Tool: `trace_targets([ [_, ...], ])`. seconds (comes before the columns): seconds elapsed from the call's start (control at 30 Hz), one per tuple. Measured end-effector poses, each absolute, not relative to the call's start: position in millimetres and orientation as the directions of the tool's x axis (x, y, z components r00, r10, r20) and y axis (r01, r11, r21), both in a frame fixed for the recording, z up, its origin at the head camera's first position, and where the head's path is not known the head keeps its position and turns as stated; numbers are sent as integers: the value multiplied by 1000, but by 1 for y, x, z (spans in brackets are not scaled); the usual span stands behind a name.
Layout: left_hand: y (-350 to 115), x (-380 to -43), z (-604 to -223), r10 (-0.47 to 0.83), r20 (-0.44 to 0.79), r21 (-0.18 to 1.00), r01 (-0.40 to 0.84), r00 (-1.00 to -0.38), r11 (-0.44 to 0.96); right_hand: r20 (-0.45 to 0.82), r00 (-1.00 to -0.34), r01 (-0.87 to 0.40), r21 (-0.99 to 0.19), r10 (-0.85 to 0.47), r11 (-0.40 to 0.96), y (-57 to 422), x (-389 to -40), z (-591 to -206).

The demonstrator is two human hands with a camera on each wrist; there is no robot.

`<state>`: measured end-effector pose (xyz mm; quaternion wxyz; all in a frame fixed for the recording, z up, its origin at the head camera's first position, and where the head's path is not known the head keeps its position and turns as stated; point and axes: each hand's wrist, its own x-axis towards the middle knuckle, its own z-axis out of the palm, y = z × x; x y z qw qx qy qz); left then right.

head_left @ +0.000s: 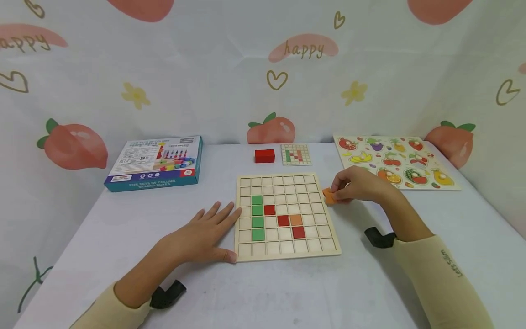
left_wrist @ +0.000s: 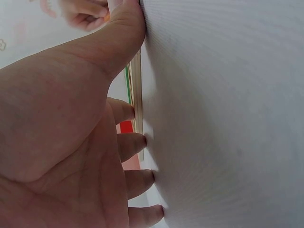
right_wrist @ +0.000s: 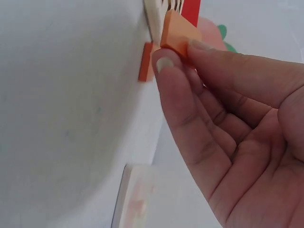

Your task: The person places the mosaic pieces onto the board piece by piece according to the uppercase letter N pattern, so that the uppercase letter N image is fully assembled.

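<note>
A pale wooden grid board (head_left: 252, 249) lies flat on the table, with several green tiles (head_left: 257, 222), three red tiles (head_left: 298, 232) and one orange tile (head_left: 296, 220) set in its squares. My left hand (head_left: 201, 237) rests with fingers spread along the board's left edge, thumb at the near left corner. Just off the board's right side, my right hand (head_left: 357, 185) pinches a square orange tile (right_wrist: 178, 31) between thumb and index finger. Behind it a second orange tile (right_wrist: 146, 61) lies on the table beside the board.
Behind the board are a red block (head_left: 265, 156) and a small pattern card (head_left: 297, 155). A boxed bead set (head_left: 156, 163) lies at the back left, a fruit puzzle board (head_left: 396, 162) at the back right. A printed cloth (head_left: 230, 68) hangs behind the table.
</note>
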<state>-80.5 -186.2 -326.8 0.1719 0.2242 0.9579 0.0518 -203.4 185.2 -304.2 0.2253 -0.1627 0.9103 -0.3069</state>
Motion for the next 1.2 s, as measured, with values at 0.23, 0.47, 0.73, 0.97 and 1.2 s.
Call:
trace_targets([
  [0.23, -187, -81, -328, 436, -314, 169, 402, -843, 900, -287, -835, -176, -671, -471, 720, 164, -199, -301],
  [0.47, -188, -79, -327, 442, -301, 178, 405, -845, 897, -290, -800, -204, -692, -525, 693, 135, -196, -298],
  [0.73, -187, -79, -327, 444, -295, 179, 407, -846, 896, -312, -791, -220, -658, -527, 720, 111, -195, -303],
  [0.97, -187, -79, -327, 444, -297, 179, 408, -845, 895, -306, -773, -258, -649, -556, 716, 103, -195, -310],
  [1.2, -187, -80, -328, 449, -292, 169, 417, -844, 893, -278, -770, -346, -575, -574, 742, 101, -195, -312],
])
